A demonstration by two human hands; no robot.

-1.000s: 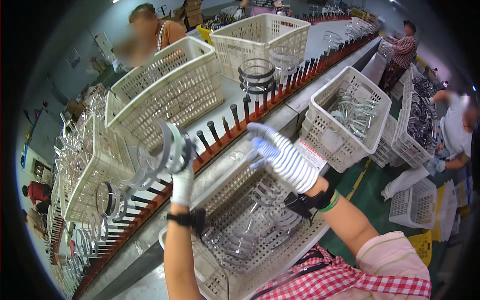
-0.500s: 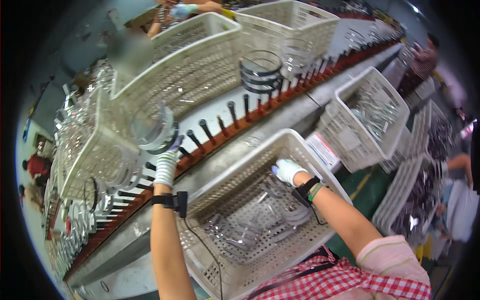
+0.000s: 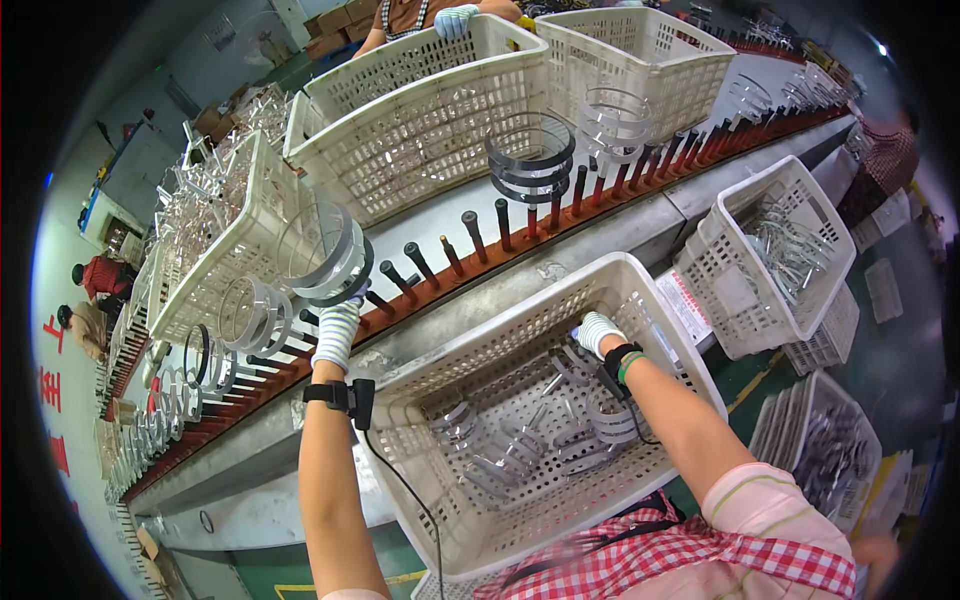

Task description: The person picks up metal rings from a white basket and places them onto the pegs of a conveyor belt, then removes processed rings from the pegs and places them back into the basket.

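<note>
My left hand [image 3: 338, 332], in a striped white glove, is closed at the lower edge of a bundle of silver and black metal rings [image 3: 335, 262] beside the row of pegs. Down inside the far right end of a white perforated basket [image 3: 470, 350] is my right hand [image 3: 598, 333], gloved alike. Its fingers are curled; what they hold, if anything, is hidden. Several curved metal pieces [image 3: 505, 465] lie loose on the basket's bottom, below and left of that hand. Each wrist wears a black band, with a cable running from the left one.
A red-brown rail with upright black-tipped pegs [image 3: 470, 222] crosses beyond the basket. More rings [image 3: 530, 150] stand along it. Large white baskets [image 3: 420, 130] are behind, and another with metal strips [image 3: 790, 250] is at right. A co-worker's gloved hand [image 3: 455, 20] rests at the far basket.
The view has shifted, so the scene sits farther right and looks sharper. My left hand stays at the rings and my right hand stays inside the basket.
</note>
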